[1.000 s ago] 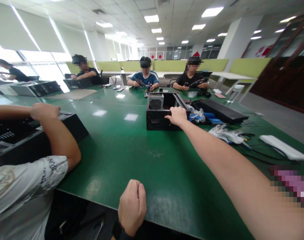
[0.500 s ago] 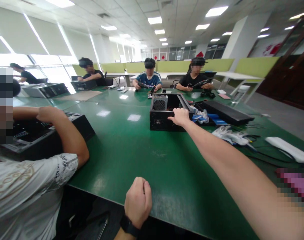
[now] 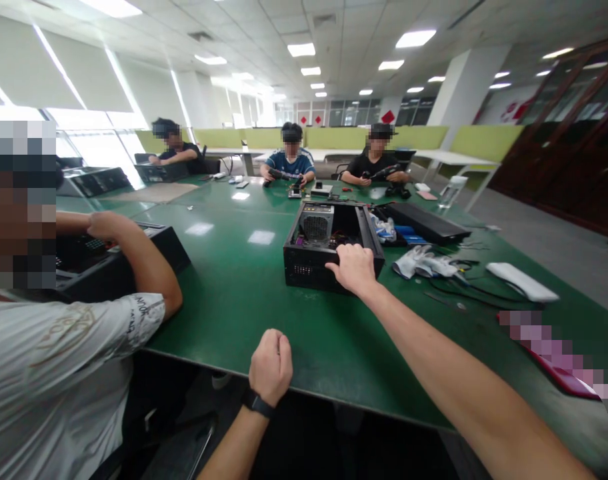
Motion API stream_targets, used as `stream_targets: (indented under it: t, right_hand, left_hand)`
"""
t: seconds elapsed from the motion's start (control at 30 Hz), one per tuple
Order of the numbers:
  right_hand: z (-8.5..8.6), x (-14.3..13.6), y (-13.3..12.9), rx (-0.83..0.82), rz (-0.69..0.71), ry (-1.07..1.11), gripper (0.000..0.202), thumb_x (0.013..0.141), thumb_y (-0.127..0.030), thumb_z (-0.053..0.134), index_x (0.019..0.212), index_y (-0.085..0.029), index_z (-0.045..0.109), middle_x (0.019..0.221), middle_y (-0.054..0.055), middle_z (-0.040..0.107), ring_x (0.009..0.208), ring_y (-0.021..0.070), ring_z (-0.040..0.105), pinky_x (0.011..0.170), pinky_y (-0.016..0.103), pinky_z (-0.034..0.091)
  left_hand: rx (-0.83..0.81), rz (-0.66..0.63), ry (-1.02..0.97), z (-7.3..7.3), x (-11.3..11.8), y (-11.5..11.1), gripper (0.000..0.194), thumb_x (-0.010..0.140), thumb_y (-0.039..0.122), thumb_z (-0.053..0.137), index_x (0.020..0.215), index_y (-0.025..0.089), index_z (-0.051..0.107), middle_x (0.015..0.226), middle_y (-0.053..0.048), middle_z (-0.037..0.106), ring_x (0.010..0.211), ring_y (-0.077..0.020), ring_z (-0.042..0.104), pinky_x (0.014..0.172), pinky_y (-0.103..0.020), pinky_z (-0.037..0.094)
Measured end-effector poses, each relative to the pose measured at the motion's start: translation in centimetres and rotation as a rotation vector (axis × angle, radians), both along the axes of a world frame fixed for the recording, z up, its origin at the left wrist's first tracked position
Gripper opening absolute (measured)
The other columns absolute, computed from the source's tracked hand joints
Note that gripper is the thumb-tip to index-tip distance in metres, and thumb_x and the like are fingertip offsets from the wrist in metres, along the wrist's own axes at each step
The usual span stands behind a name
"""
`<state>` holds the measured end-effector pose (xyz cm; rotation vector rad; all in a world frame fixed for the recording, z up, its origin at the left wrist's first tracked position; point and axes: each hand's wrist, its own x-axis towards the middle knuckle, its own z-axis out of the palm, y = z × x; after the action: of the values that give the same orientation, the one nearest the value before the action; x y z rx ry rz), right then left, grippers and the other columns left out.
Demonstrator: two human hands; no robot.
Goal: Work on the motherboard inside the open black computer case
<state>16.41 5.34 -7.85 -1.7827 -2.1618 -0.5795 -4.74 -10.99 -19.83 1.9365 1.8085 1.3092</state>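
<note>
My right hand [image 3: 355,269] is stretched out with its fingers hooked over the near edge of a black computer case [image 3: 304,270] and its thumb on the near panel. The case lies with its top side uncovered on the green table [image 3: 224,300]. Inside it a grey power supply [image 3: 318,227] shows at the left, and further parts lie in shadow. Closer in, my left hand [image 3: 271,367] is closed in a fist at the table's near edge. Whatever its fingers may hold is hidden.
At the left a co-worker's arm [image 3: 151,267] rests over another black case [image 3: 171,257]. To the right lie white gloves [image 3: 419,261], a black panel [image 3: 427,223], cables and a white bar [image 3: 521,281]. Across the table, people handle dark tools; a bottle [image 3: 453,192] stands at the far right.
The computer case has come closer to me, with my right hand on its near edge. My left hand stays in a fist. The view has turned slightly.
</note>
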Motion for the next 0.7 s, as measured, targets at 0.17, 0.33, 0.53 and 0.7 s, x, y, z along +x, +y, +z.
stream_targets:
  t: [0.17,0.33,0.53,0.7]
  right_hand:
    - [-0.2,1.4,-8.7,0.029,0.082,0.018,0.034,0.09,-0.05,0.061,0.098,-0.017,0.059,0.098,0.01,0.063,0.097,0.024,0.052,0.083,0.038,0.034]
    - [-0.3,2.7,-16.3,0.009,0.138,0.05,0.026,0.092,-0.046,0.06,0.095,-0.019,0.058,0.093,0.008,0.062,0.092,0.0244,0.049,0.081,0.038,0.029]
    - [-0.3,3.3,-22.5,-0.021,0.176,0.133,0.021,0.092,-0.041,0.061,0.094,-0.02,0.058,0.09,0.006,0.06,0.089,0.0239,0.05,0.08,0.038,0.03]
    - [-0.3,3.2,-25.8,-0.03,0.186,0.206,0.016,0.09,-0.036,0.064,0.089,-0.022,0.058,0.087,0.005,0.059,0.085,0.0235,0.049,0.079,0.039,0.031]
  left_hand:
    - [0.043,-0.001,-0.202,5.1,-0.7,-0.8,0.026,0.102,0.03,0.032,0.079,0.023,0.043,0.071,0.001,0.044,0.067,-0.0167,0.046,0.065,-0.031,0.037]
    - [0.045,-0.125,-0.178,13.9,-0.3,-0.9,0.015,0.096,0.026,0.036,0.083,0.023,0.042,0.072,0.002,0.044,0.067,-0.0158,0.045,0.064,-0.029,0.037]
    - [-0.06,-0.35,0.068,19.4,3.9,0.4,0.009,0.088,0.021,0.045,0.096,0.021,0.043,0.087,-0.002,0.051,0.08,-0.0173,0.051,0.077,-0.033,0.045]
    - [-0.251,-0.494,0.49,18.7,8.2,2.6,0.019,0.086,0.021,0.051,0.104,0.015,0.053,0.104,-0.012,0.058,0.097,-0.0236,0.059,0.091,-0.038,0.048]
